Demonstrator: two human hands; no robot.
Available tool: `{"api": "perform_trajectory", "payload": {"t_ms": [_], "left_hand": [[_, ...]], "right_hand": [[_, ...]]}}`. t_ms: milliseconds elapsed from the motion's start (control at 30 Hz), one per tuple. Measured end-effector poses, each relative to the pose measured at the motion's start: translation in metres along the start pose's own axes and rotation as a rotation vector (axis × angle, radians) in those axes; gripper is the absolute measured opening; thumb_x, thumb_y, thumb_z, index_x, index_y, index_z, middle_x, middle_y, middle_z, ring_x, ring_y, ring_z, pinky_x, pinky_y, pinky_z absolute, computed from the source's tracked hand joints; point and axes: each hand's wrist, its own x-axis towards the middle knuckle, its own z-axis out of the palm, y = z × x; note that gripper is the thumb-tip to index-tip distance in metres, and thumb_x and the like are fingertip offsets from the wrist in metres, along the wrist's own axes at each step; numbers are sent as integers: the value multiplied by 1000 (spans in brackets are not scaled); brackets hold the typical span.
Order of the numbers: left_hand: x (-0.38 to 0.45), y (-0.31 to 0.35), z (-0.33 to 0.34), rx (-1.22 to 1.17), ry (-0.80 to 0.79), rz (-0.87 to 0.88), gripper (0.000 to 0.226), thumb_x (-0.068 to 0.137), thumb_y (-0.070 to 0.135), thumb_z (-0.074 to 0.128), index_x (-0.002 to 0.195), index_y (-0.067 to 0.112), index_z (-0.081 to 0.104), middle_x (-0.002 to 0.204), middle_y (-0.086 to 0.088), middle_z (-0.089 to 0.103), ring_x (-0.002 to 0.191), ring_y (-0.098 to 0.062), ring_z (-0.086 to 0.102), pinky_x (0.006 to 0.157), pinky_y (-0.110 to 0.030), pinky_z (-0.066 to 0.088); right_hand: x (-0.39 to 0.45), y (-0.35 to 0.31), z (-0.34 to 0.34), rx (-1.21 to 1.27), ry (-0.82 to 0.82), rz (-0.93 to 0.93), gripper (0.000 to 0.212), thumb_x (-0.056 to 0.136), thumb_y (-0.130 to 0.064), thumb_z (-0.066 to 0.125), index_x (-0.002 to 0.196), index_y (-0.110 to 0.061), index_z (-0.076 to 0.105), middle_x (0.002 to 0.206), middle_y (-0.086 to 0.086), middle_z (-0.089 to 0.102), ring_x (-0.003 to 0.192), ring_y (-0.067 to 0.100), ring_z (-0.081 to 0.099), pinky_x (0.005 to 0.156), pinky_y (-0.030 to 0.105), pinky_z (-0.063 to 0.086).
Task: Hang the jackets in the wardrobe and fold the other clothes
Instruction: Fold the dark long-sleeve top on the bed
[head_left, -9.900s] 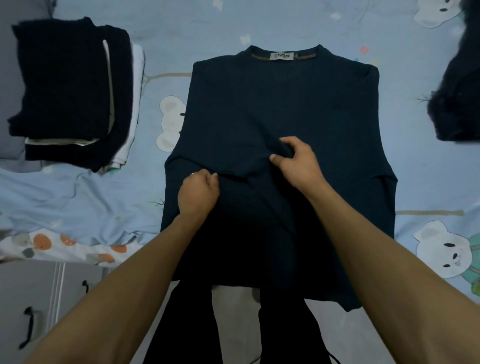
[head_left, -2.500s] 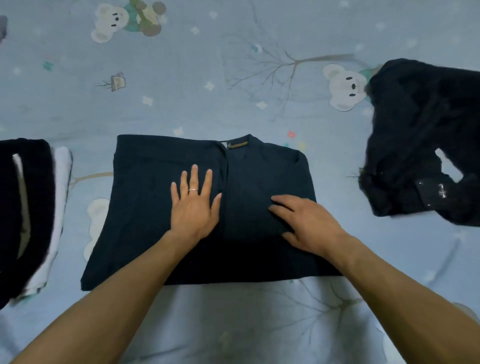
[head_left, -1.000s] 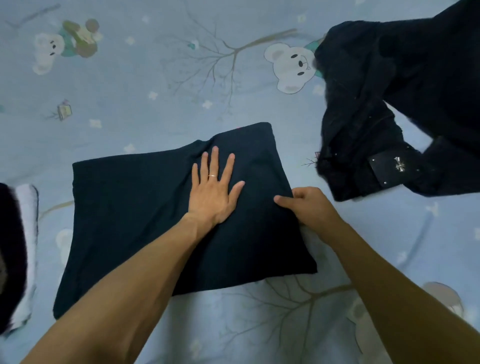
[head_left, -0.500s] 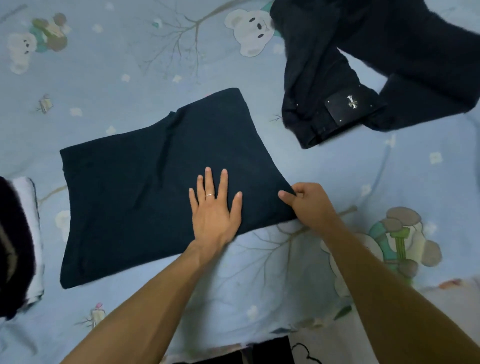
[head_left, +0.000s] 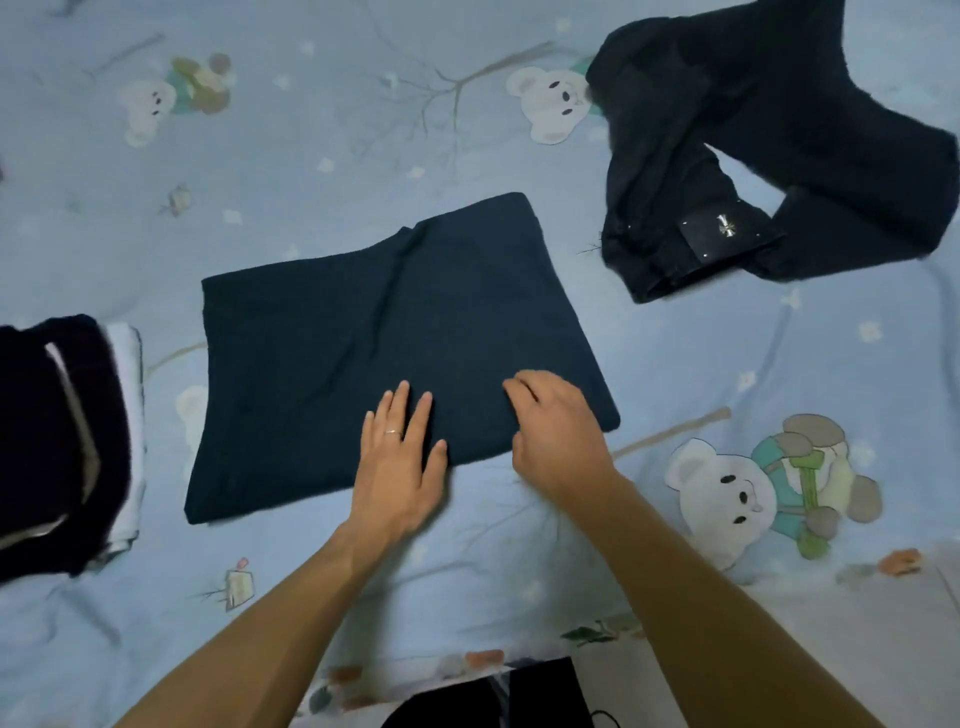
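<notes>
Head view, looking down at the bed (head_left: 311, 130), light blue sheet with cartoon bears and bare trees, used here as the folding surface. Dark navy top (head_left: 384, 353) lies flat mid-bed, already folded down to a rough rectangle, right half looks thicker where layers double up, a crease line runs from the far edge toward the near edge. Left hand (head_left: 397, 467) lies flat, fingers straight and together, ring on one finger, fingertips on the near edge of the top and the palm on the sheet just off it, probably pinning the cloth so it does not slide. Right hand (head_left: 558, 436) sits at the near right corner of the top with fingers curled down onto the fabric, seems to be bunching or catching the edge, but whether it truly pinches cloth I cannot tell, thumb side hidden. My read: smoothing or lining up the near edge ahead of the last fold or a lift to the pile. Stack of folded clothes (head_left: 62, 441), dark over white, sits at the left edge of the bed, well apart from the top, likely where this one goes. Black trousers (head_left: 727, 156) with a leather patch and metal cross lie crumpled far right, unfolded, left within reach as next piece. No jacket or wardrobe in view. Dark garment (head_left: 498, 696) at bottom edge, unclear what
</notes>
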Motion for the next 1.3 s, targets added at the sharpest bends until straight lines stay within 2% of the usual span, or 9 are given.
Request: {"api": "perform_trajectory", "payload": {"t_ms": [100, 200, 367, 500, 633, 733, 967, 1100, 1300], "left_hand": [[-28, -46, 0, 49, 42, -163, 79, 83, 28, 45, 156, 10, 20, 164, -12, 9, 151, -29, 4, 123, -38, -5], [-46, -88, 1, 268, 11, -305, 86, 82, 18, 57, 157, 15, 15, 165, -8, 12, 151, -30, 9, 123, -48, 1], [-28, -117, -13, 339, 39, -244, 69, 83, 6, 57, 149, 20, 41, 151, -6, 44, 139, -30, 36, 117, -46, 16], [-31, -119, -55, 270, 16, -245, 51, 81, -1, 52, 129, 15, 57, 112, -6, 63, 101, -29, 59, 84, -35, 41], [-64, -99, -131, 288, -52, -249, 39, 81, -2, 46, 108, 22, 59, 94, 2, 65, 93, -21, 61, 98, -35, 33], [-90, -84, -197, 250, -27, -186, 26, 81, 2, 50, 91, 24, 57, 88, 1, 67, 87, -23, 63, 78, -33, 33], [-140, -63, -332, 212, 255, -123, 29, 76, 7, 55, 99, 22, 66, 91, -9, 71, 89, -34, 62, 72, -35, 31], [-173, -42, -364, 217, 205, -95, 25, 76, 8, 55, 92, 23, 65, 91, -7, 69, 95, -34, 62, 78, -37, 40], [-236, 1, -366, 166, 266, -112, 24, 77, 5, 54, 90, 23, 65, 81, -3, 59, 87, -34, 61, 63, -33, 36]], "right_hand": [[2, -21, 38, -267, -178, -67, 87, 85, -18, 58, 157, -14, 9, 163, 13, 9, 150, 32, 5, 121, 48, -1], [4, -26, 62, -484, -249, -35, 95, 90, -21, 58, 155, -10, -10, 164, 15, -5, 151, 35, -5, 118, 55, -9], [23, -26, 50, -572, -227, -36, 60, 94, -14, 41, 152, -9, 23, 157, 13, 29, 144, 30, 28, 115, 49, 20], [25, -53, 11, -527, -206, -9, 34, 87, -3, 43, 118, -15, 52, 118, 5, 58, 109, 27, 56, 83, 35, 42], [0, -94, -56, -471, -243, 21, 33, 89, 0, 42, 115, -15, 55, 111, 6, 57, 101, 28, 59, 71, 33, 38], [-15, -124, -116, -391, -293, 41, 29, 86, -2, 45, 105, -21, 55, 106, 7, 63, 91, 29, 61, 68, 32, 40], [-73, -191, -229, -345, 97, -9, 19, 75, -12, 54, 92, -18, 61, 90, 10, 66, 85, 37, 62, 62, 33, 37], [-115, -205, -261, -356, 117, 17, 16, 77, -12, 54, 91, -16, 61, 87, 11, 60, 83, 37, 59, 63, 33, 36], [-179, -198, -283, -316, 151, 8, 17, 76, -10, 53, 90, -13, 62, 87, 12, 60, 79, 36, 57, 62, 33, 36]]}}
